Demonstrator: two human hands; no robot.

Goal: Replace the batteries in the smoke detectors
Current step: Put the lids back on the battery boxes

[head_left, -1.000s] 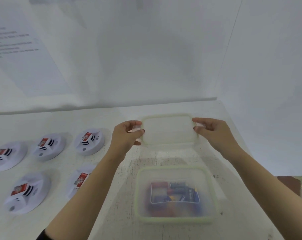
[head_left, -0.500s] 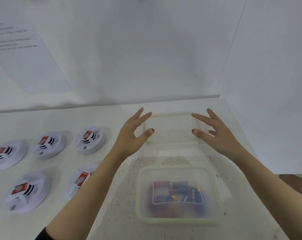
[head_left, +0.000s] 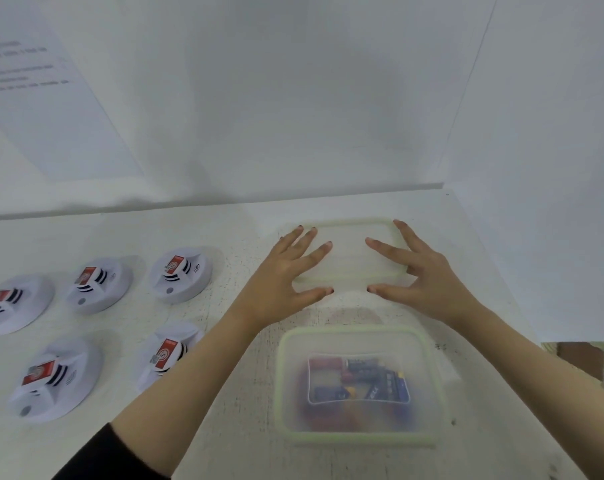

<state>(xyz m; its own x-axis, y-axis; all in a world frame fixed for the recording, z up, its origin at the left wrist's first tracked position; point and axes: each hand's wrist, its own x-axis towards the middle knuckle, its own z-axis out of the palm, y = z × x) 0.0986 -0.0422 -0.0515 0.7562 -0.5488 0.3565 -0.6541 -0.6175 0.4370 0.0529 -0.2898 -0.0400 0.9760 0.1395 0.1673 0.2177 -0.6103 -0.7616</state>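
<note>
Along the wall at far left hangs a printed sheet (head_left: 40, 98), its text too blurred to read. Below it, on the white bench (head_left: 231, 233), five white smoke detectors (head_left: 97, 284) lie in two rows, three farther and two nearer, each with a red-labelled block on top. Right of them the left hand (head_left: 283, 282), on an arm with a black sleeve (head_left: 96, 459), is spread wide with straight fingers, its fingertips over the left edge of a clear green-rimmed lid (head_left: 349, 261) lying flat on the bench. Nearer than the lid and apart from it, an uncovered clear container (head_left: 362, 439) holds loose batteries (head_left: 373, 384). The right hand (head_left: 428, 282) is spread likewise over the lid's right side. Whether either hand touches the lid cannot be told.
</note>
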